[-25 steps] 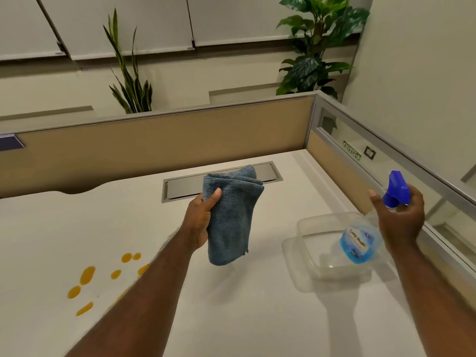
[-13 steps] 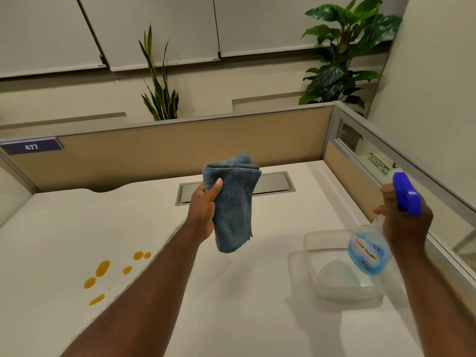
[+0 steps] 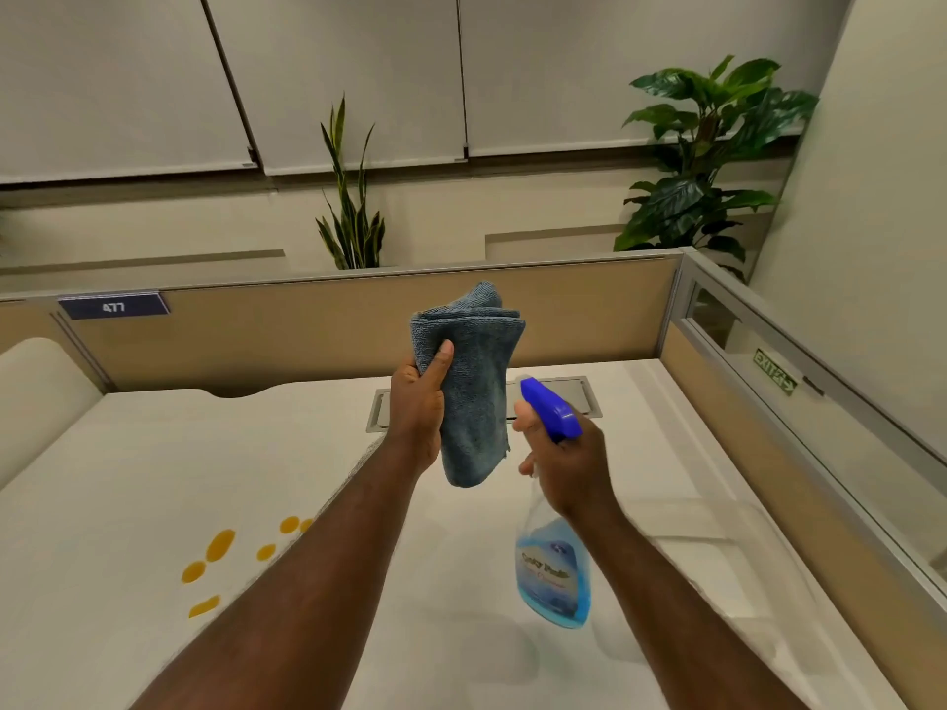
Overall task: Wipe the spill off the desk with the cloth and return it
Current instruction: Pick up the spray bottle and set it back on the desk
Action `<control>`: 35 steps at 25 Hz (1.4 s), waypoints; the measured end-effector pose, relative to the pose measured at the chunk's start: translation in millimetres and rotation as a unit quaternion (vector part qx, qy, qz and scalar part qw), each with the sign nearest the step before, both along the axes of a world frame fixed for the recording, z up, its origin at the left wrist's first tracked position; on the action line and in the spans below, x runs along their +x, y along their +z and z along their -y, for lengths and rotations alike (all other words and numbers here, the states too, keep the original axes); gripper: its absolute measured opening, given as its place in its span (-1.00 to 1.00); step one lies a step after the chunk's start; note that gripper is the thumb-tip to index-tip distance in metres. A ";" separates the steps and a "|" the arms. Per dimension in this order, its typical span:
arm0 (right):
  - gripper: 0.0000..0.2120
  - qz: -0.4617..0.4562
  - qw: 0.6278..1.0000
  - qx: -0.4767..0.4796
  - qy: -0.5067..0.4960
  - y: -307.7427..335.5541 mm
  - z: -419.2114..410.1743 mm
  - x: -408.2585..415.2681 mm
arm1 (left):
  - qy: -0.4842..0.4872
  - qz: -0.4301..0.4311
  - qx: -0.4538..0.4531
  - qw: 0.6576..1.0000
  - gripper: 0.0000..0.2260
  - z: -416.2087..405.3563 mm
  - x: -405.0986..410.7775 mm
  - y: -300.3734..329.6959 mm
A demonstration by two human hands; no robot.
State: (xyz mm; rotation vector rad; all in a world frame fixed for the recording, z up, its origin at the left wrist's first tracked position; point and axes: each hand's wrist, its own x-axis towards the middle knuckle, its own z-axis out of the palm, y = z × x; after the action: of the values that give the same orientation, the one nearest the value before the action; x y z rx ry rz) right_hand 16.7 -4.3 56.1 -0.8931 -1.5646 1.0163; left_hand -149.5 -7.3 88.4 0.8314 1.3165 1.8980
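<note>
Spill [image 3: 220, 548]: yellow drops on the desk [image 3: 128, 479], left, untouched.
Left hand [image 3: 417, 407]: clenched on raised blue cloth [image 3: 474, 381].
Right hand [image 3: 569, 466]: grasping spray bottle [image 3: 553, 576], now beside the cloth.
Clear container [image 3: 717, 525]: possibly empty, right.

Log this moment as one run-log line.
left hand: holds folded blue cloth | right hand: aims blue-triggered spray bottle at it | yellow spill: unwiped

The right hand [image 3: 574, 468] swings the spray bottle [image 3: 553, 571] in from over the clear container [image 3: 717, 525] at the desk's right side, and now the blue nozzle sits just beside the cloth [image 3: 471, 381], aimed at it. The left hand [image 3: 417, 402] lifts that cloth slightly higher, up toward the partition.
</note>
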 end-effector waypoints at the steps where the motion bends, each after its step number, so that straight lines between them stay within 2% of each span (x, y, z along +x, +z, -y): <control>1: -0.71 0.002 1.000 0.001 0.008 -2.3 1.5 -8.4 | -0.003 0.008 0.003 1.000 -0.84 1.4 -0.5 -1.5; 6: -0.69 0.033 0.999 0.004 0.023 -2.0 5.9 -31.7 | -0.002 0.048 -0.004 0.999 -0.83 8.8 -2.8 -7.3; 10: -0.80 0.049 0.998 0.026 -0.010 0.2 12.9 -37.3 | -0.001 0.061 -0.014 0.998 -0.70 14.4 -7.6 -8.2; 15: -0.89 0.050 0.998 0.023 -0.030 -2.9 14.6 -39.1 | -0.010 0.055 -0.006 0.998 -0.74 18.1 -12.5 -11.1; 28: -0.84 0.078 0.996 0.032 -0.014 -12.5 18.8 -48.3 | -0.031 0.071 -0.006 0.997 -0.75 18.5 -21.8 -19.2; 35: -0.84 0.032 0.995 0.028 -0.095 -27.8 19.8 -40.2 | -0.016 0.069 -0.017 0.997 -0.68 22.7 -27.7 -17.7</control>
State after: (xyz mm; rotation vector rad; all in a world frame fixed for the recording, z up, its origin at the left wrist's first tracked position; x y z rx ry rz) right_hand -23.5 -24.1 28.3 -1.0239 -1.5209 0.8117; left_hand -177.2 -29.9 70.8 0.6873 1.2407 1.8671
